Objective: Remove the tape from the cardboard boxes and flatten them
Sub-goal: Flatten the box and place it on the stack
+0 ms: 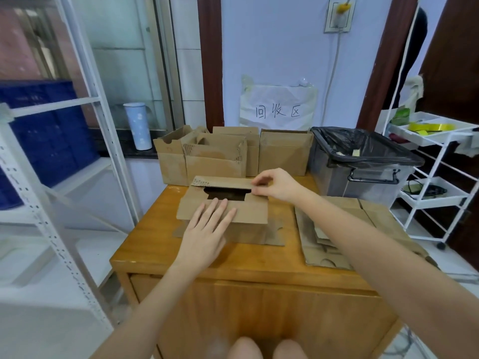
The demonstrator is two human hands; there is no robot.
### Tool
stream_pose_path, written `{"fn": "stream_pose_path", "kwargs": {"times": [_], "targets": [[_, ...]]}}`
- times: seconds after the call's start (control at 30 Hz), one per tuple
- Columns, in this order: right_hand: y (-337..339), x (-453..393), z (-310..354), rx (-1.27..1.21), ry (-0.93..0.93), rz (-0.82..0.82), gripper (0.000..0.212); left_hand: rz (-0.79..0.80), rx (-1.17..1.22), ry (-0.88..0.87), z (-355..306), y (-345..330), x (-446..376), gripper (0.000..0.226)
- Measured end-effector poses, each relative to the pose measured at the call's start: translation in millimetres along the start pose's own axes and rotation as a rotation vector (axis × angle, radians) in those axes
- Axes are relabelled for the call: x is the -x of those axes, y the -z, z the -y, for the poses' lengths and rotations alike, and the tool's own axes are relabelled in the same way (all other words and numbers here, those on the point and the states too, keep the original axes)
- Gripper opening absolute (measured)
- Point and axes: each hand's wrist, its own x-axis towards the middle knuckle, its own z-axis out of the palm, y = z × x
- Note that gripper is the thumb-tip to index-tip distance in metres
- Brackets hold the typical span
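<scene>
On the orange wooden surface, the flat left hand presses the brown cardboard box; the right hand pinches its far flap, which may tear if yanked.

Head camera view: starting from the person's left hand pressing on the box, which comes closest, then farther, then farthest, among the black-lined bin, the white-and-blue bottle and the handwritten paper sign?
From the left hand, flat on the box:
1. White-and-blue bottle, back left on the dark ledge.
2. Black-lined bin, back right on the table.
3. Handwritten paper sign, on the wall behind the boxes.
The bottle and bin are close to call; the sign is farthest.
</scene>
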Motion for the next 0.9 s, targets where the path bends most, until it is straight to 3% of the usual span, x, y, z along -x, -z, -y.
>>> {"fn": "stream_pose_path", "kwargs": {"times": [0.17,0.27,0.37,0.53,0.7,0.9], "targets": [[-5.2,-4.6,0.2,0.157,0.059,-0.037,0.035,0.026,0.0,0.029,-3.3,-10.0,2.7,0.062],[-4.3,-8.1,-0.7,0.255,0.077,-0.084,0.029,0.006,0.004,0.051,-3.8,-14.5,4.5,0.06],[0.5,-13.3,-0.7,0.195,0.056,-0.129,0.019,-0.013,0.013,0.075,-6.4,-18.4,3.5,0.058],[4.7,-30.4,2.7,0.13,-0.145,-0.245,0.027,-0.048,0.02,0.077,-7.0,-22.0,4.7,0.056],[-5.8,-44.9,2.1,-0.116,-0.43,-0.372,0.058,-0.047,0.036,0.086,-9.3,-17.2,0.0,0.052],[-15.4,-58.2,-3.7,-0.336,-0.662,-0.349,0.067,-0.059,0.05,0.101,-10.1,-16.8,2.1,0.052]]}}
